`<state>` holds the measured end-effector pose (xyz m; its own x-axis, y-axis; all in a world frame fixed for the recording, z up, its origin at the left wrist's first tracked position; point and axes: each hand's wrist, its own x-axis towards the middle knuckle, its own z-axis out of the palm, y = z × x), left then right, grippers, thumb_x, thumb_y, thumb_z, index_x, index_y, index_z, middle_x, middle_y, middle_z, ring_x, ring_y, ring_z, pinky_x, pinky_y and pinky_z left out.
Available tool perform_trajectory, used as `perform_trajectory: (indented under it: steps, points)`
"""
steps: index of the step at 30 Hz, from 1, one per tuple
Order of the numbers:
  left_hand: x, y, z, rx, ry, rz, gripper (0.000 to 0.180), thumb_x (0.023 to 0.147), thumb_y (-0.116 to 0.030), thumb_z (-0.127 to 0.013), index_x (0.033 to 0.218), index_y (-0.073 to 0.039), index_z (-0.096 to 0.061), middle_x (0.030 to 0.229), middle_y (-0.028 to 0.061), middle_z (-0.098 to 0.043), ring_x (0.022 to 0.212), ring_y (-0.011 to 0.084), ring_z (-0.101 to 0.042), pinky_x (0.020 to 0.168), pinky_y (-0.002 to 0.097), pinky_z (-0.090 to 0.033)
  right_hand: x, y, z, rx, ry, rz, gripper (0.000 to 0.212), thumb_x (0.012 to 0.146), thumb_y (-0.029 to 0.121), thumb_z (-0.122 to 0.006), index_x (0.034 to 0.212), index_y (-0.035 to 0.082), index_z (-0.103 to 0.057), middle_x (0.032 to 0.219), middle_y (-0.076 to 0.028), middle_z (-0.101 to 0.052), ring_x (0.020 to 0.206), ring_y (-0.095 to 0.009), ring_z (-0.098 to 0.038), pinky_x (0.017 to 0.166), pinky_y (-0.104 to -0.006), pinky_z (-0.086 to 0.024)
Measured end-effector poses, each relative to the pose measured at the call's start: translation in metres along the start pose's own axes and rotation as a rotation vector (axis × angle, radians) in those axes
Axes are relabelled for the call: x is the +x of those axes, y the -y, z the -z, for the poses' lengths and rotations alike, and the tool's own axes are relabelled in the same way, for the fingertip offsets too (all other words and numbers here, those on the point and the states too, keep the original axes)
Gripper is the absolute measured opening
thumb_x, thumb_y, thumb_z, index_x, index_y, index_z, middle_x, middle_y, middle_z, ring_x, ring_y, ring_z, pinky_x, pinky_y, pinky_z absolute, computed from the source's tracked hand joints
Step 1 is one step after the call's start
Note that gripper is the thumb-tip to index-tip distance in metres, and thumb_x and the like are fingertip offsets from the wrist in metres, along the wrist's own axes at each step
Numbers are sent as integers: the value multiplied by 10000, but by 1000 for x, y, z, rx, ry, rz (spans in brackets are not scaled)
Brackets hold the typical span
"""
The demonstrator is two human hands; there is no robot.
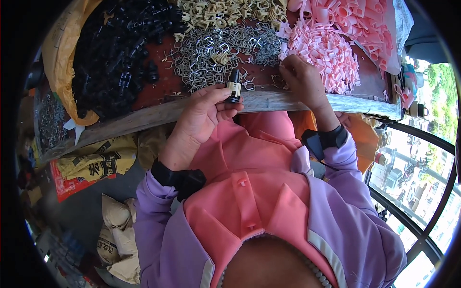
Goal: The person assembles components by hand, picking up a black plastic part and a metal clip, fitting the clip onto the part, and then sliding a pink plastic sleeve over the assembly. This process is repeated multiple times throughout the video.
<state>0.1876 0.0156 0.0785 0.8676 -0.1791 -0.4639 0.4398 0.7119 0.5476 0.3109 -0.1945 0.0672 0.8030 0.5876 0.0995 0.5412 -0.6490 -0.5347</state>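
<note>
A small black-and-cream part [234, 86] is gripped upright between the thumb and fingers of the left hand [204, 113], just above the front edge of the desk [269, 102]. The right hand [307, 81] is curled beside the pink pieces [329, 53]; whether anything is pinched cannot be told. The step in hand is judged to be piece-picking while the part is held steady; a precise fingertip pinch seems called for next. Black pieces [125, 48] are heaped at the open orange sack [58, 67]; pink sleeves [360, 24] are backed by pale plastic [402, 19]. The contents of the brown sacks [115, 211] below are hidden.
</note>
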Motion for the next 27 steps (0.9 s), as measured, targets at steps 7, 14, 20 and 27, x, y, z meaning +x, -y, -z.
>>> perform_trajectory:
  steps: [7, 14, 20, 27]
  points:
    - [-3, 4, -8, 53, -12, -57, 229, 773, -153, -501, 935, 7, -522, 830, 110, -584, 713, 160, -585, 615, 224, -495, -3, 5, -4, 658, 70, -68, 96, 797, 74, -514, 850, -4, -497, 755, -19, -530, 663, -75, -485, 599, -205, -391]
    - [-5, 9, -10, 57, -6, -62, 220, 781, -142, -500, 945, 3, -520, 831, 107, -585, 715, 157, -586, 615, 220, -492, -16, 22, 5, 1140, 128, -193, 137, 789, 78, -529, 892, -11, -511, 785, -21, -529, 694, -73, -487, 622, -189, -387]
    - [0, 10, -9, 54, -20, -63, 219, 781, -124, -501, 962, -1, -515, 837, 101, -585, 704, 154, -588, 606, 213, -493, -15, 43, 0, 1360, 212, -200, 161, 781, 75, -538, 916, -8, -510, 817, -21, -524, 737, -77, -496, 646, -190, -402]
    - [3, 7, -6, 25, -3, -57, 215, 777, -118, -523, 964, -11, -524, 833, 75, -585, 698, 146, -587, 605, 212, -490, -10, 61, -5, 1134, 261, -48, 158, 777, 78, -546, 910, 2, -510, 865, -20, -504, 759, -92, -495, 652, -191, -403]
